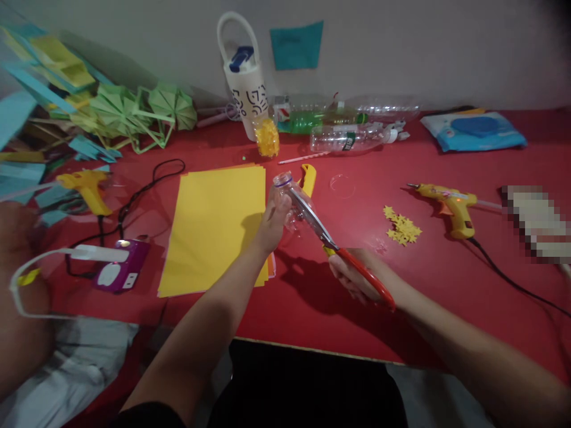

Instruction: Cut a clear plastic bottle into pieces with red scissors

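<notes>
My left hand [273, 223] is closed round the neck end of a cut clear plastic bottle [300, 209], holding it up over the table. In my right hand [354, 274] is a pair of scissors [328, 235] with red handles, its long metal blades reaching into or along the bottle piece; which of the two I cannot tell. Just behind the bottle lies a yellow utility knife [308, 180]. A stack of yellow paper sheets [212, 232] lies under and left of my left forearm. Yellow paper stars [402, 229] sit in a small heap right of the scissors.
Yellow glue guns lie at right [450, 205] and left [87, 187], with cords. A purple power strip [120, 267] stands front left, beside another person's arm [22, 309]. Behind are a white tumbler [247, 89], plastic bottles [343, 139], blue wipes [473, 132] and paper crafts [125, 113].
</notes>
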`<action>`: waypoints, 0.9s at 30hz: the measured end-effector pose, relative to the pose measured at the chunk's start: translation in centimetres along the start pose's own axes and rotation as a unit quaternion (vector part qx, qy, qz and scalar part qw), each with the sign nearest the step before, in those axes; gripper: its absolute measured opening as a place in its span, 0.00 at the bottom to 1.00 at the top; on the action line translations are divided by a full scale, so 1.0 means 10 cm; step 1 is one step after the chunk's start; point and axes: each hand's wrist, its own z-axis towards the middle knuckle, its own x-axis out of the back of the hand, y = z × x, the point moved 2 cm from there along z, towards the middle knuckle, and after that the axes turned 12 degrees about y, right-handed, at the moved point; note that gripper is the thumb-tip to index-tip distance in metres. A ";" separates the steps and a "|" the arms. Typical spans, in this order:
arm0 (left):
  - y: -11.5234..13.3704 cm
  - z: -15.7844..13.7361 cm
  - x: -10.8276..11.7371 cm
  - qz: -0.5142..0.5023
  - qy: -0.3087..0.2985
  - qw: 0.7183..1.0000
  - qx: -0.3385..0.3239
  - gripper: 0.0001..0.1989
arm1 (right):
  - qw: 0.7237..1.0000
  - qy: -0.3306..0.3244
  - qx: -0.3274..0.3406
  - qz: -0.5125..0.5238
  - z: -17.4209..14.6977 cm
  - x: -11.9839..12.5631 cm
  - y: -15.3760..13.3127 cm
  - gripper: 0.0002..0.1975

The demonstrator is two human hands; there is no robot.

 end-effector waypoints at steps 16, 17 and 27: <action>0.31 0.08 0.03 -0.082 0.044 0.996 0.010 0.16 | 0.996 0.013 0.073 -0.056 0.05 0.14 0.04 0.27; 0.31 0.08 0.03 -0.084 0.040 0.996 0.016 0.17 | 0.995 0.005 0.074 -0.061 0.05 0.14 0.04 0.27; 0.30 0.14 0.13 -0.112 0.055 0.992 0.013 0.12 | 0.979 0.022 0.162 -0.125 0.02 0.28 -0.02 0.31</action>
